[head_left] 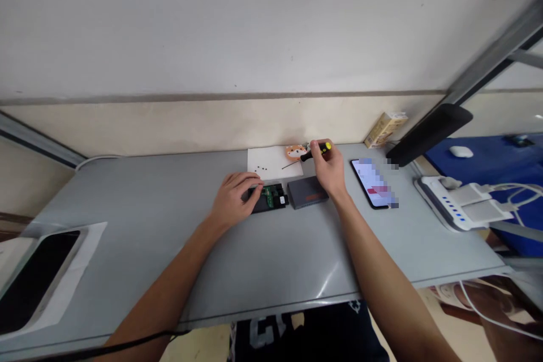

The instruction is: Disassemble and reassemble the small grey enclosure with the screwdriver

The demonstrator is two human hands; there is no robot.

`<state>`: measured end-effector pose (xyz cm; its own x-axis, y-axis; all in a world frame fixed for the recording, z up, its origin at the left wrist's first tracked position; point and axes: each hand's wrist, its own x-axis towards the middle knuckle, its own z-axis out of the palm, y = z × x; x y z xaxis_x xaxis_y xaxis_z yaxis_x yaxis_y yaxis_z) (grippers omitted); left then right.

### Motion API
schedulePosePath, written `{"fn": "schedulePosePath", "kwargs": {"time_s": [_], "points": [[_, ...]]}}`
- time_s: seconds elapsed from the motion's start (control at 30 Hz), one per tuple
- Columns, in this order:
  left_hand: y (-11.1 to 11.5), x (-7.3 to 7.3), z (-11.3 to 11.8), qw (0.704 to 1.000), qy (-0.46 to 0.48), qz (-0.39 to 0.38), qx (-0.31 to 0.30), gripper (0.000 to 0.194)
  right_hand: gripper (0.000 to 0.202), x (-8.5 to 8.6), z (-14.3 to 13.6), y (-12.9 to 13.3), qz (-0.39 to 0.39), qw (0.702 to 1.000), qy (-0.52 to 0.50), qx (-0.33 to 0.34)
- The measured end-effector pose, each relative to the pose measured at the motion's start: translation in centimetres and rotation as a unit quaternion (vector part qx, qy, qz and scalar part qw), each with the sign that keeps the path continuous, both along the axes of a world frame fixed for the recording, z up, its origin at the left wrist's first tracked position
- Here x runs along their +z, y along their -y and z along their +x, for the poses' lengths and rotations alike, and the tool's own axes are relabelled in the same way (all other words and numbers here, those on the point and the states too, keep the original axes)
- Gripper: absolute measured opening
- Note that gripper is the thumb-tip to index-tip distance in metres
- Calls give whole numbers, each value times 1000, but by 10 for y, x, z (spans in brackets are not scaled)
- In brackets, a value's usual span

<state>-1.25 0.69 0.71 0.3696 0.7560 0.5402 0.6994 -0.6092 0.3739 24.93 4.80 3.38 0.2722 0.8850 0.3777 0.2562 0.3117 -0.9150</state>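
Left hand [237,199] has its grip on the board's [270,197] 9 o'clock end, apparently steadying it. Right hand [330,169] grips the screwdriver [316,151], tip at 8. Screws [262,168] on white paper [270,157], board's 12: easy to spot.

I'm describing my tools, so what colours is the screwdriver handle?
Black and yellow on the screwdriver handle, in the head view.
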Motion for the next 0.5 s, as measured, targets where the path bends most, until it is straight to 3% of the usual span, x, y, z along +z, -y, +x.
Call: {"fn": "schedulePosePath", "kwargs": {"time_s": [0.2, 0.5], "points": [[-3, -9, 3, 997, 59, -36, 30, 18, 43, 1, -12, 2, -45, 991, -116, 53], [-5, -8, 3, 990, 113, -90, 2, 18, 46, -2, -31, 8, -81, 980, -153, 96]]}}
